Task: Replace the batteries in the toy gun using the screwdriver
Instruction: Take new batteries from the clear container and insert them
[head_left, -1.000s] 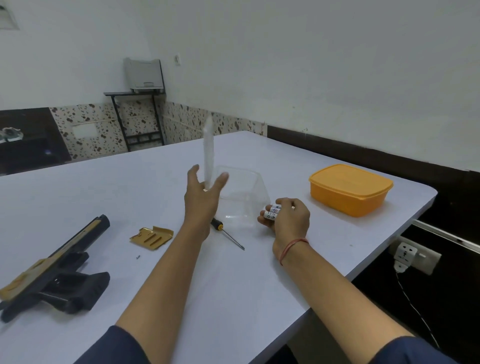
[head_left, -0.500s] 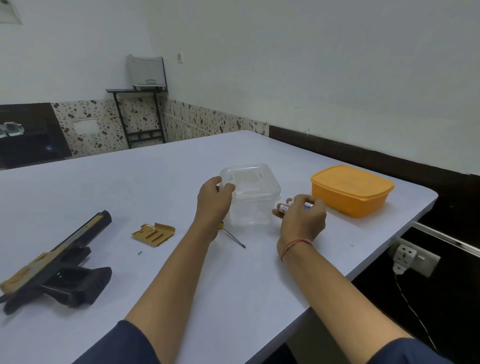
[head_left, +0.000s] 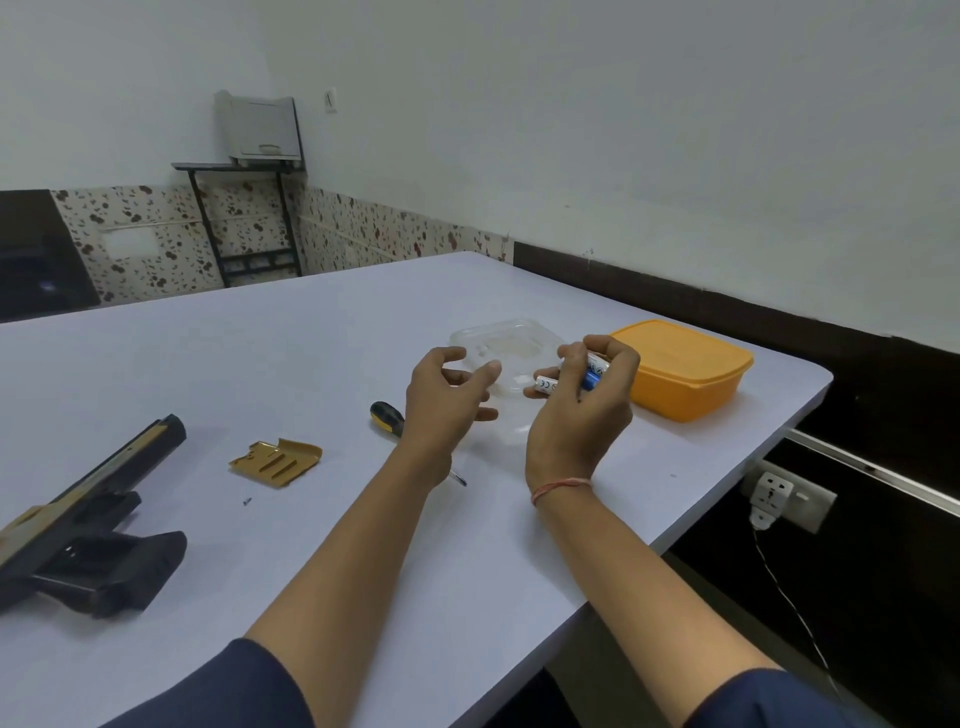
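Toy gun (head_left: 78, 525), black with a gold top, lies on its side at lower left of frame. Gold cover (head_left: 275, 460) and tiny screw (head_left: 247, 501) lie apart from it, centre-left. Screwdriver (head_left: 387, 417) lies mid-frame, shaft hidden behind the left hand (head_left: 441, 400), whose fingers are loosely curled and hold nothing. Right hand (head_left: 576, 421) grips white-and-blue batteries (head_left: 545, 385) near a clear lidded container (head_left: 504, 338). Orange box (head_left: 685, 371) at right. White table (head_left: 260, 364); white walls, speckled tiles, black stand (head_left: 244, 218) upper left, wall socket (head_left: 779, 496) lower right.

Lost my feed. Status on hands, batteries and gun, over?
Left hand open, empty. Right hand grips batteries. Toy gun lies far left, gold cover off beside it. Screwdriver partly hidden under left wrist.
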